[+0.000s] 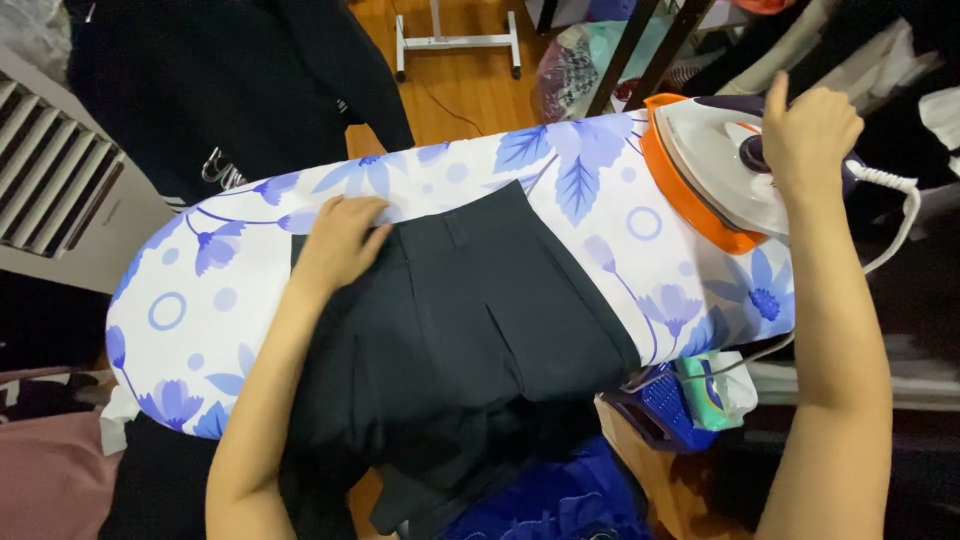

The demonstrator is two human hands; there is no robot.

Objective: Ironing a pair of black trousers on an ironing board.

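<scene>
Covering the floral ironing board [240, 270], black trousers [480, 320] lie under the flat left hand [340, 240]; right hand [810, 130] grips the iron [715, 160].

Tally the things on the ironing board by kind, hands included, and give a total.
Black garment: 1
Iron, white and orange: 1
Hands, left hand flat on the garment, right hand on the iron's handle: 2
Total: 4

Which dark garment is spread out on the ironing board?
The black pleated garment under the left hand; the other black garment hangs beyond the ironing board.
</scene>
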